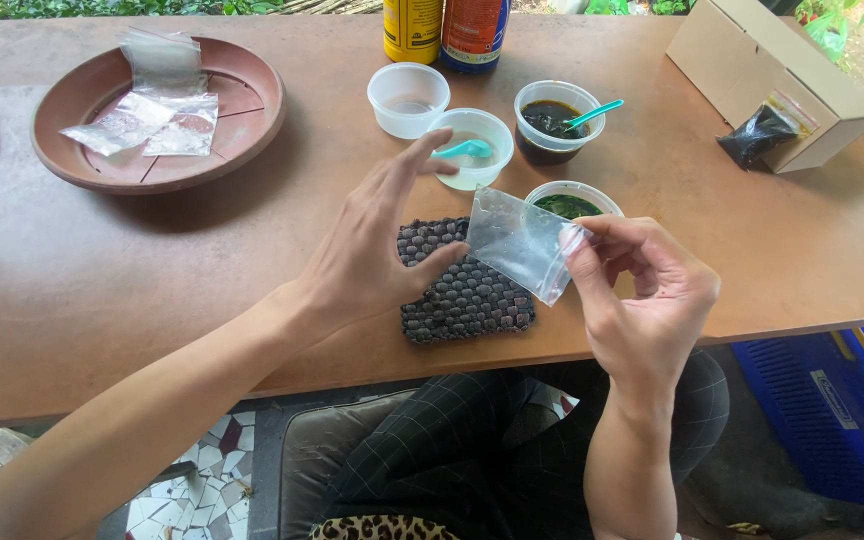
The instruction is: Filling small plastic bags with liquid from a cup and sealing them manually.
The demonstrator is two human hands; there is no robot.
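Observation:
My right hand (pixel 642 290) pinches the zip edge of a small clear plastic bag (pixel 520 240), holding it above the table. My left hand (pixel 372 245) hovers just left of the bag with its fingers spread and the thumb near the bag's lower corner; it holds nothing. Under both hands lies a dark woven mat (pixel 462 290). Behind the bag stand several small clear cups: one with green paste (pixel 572 203), one with dark liquid and a teal spoon (pixel 555 120), one with pale liquid and a teal spoon (pixel 472 148), and one nearly bare cup (pixel 408 97).
A round terracotta dish (pixel 242 120) at the back left holds a few clear bags. Two bottles (pixel 442 30) stand at the back centre. A cardboard box (pixel 772 75) with a black bag beside it sits at the right. A blue crate (pixel 832 410) stands below the table's right edge.

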